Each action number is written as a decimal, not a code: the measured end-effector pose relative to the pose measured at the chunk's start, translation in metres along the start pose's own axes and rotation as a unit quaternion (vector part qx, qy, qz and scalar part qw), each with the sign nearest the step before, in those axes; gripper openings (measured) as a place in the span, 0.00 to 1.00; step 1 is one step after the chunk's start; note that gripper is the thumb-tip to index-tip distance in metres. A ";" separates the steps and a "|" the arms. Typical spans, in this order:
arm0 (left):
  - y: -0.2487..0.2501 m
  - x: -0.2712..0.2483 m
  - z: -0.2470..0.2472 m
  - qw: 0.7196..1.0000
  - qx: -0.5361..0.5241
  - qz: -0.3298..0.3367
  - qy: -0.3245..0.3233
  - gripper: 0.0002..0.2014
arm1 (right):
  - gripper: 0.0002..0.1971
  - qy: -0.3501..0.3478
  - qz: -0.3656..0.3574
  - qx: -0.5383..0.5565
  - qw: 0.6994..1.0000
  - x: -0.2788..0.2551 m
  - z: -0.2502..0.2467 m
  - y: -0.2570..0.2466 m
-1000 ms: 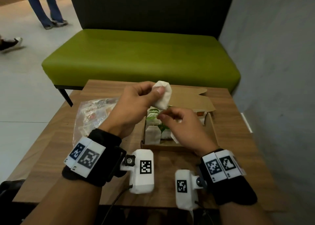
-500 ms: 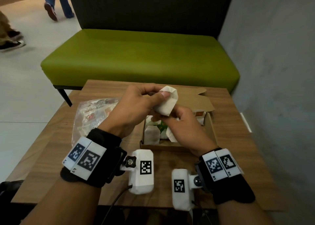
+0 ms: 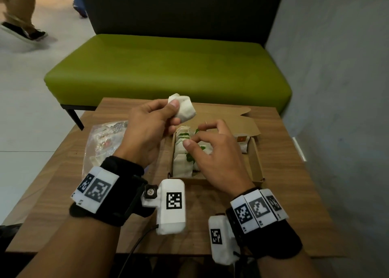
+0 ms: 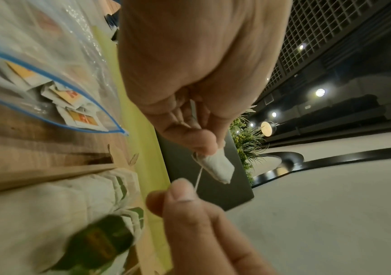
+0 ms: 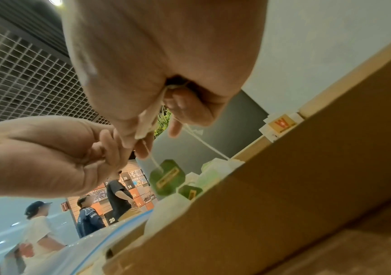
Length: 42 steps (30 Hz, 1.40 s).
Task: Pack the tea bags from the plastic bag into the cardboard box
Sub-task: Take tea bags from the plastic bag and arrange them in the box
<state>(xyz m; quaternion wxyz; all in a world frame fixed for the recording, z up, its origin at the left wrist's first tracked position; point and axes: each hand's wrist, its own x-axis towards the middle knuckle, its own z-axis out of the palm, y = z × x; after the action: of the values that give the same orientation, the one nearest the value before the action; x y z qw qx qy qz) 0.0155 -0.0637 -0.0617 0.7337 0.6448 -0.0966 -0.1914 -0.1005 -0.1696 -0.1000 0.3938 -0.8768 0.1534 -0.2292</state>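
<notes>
White tea bag [image 3: 183, 109] in left hand [image 3: 147, 130]

Matt white filter paper forms the tea bag [image 3: 183, 109] pinched in the left hand [image 3: 145, 134], its thin cotton-like string [image 4: 198, 178] trailing below the grip. Beneath the hands, a plain brown cardboard box [image 3: 255, 162] looks dull and unglazed; left of the grip a clear plastic bag [image 3: 101, 143] glints, crinkled, on wood-grain table [image 3: 290, 172].
</notes>
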 end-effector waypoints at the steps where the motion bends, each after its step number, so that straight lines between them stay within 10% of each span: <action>1: -0.002 0.001 -0.001 1.000 0.006 0.003 0.009 0.06 | 0.07 -0.005 -0.010 0.015 1.000 0.000 0.000 0.000; 12: -0.019 0.009 -0.011 0.935 0.315 0.162 0.011 0.04 | 0.07 -0.124 0.024 0.174 0.976 0.008 -0.016 0.005; 22: -0.020 0.002 0.002 0.929 0.309 0.195 -0.050 0.03 | 0.11 -0.217 0.024 0.296 0.930 0.005 -0.037 0.007; 30: -0.019 -0.006 0.005 0.924 0.294 0.183 -0.160 0.11 | 0.08 0.009 -0.015 0.133 0.991 0.016 -0.036 0.012; 42: -0.018 -0.011 0.005 0.935 0.263 0.076 -0.226 0.10 | 0.08 0.163 -0.090 -0.001 0.983 0.017 -0.034 0.012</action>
<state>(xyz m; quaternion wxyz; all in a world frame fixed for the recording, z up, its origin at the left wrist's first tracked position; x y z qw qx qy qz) 0.0007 -0.0651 -0.0777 0.5091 0.7451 -0.3552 -0.2439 -0.1054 -0.2059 -0.0842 0.3409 -0.8383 0.1364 -0.4031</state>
